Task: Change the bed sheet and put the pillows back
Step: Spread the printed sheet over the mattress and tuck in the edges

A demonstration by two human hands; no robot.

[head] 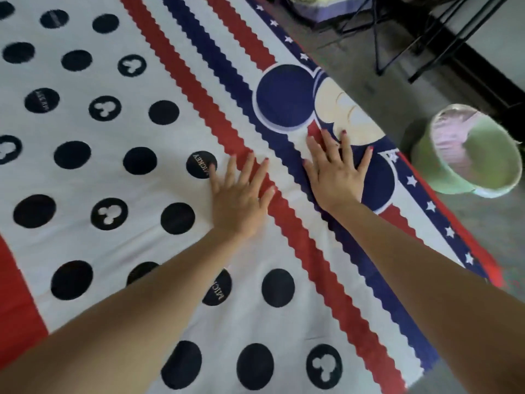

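Sheet (pixel 159 251): the word "MICKEY" reads in pale letters on a dark dot (pixel 201 164) just beside the left hand (pixel 238 200) fingertips. A second dot (pixel 217 288), partly under the left forearm, shows "MIC"; the rest is hidden. A third dot (pixel 41 100) carries lettering, too blurred to read.

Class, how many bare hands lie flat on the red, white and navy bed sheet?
2. The left hand rests across the red zigzag stripe; the right hand lies by the navy circles near the bed sheet edge. None seems hidden.
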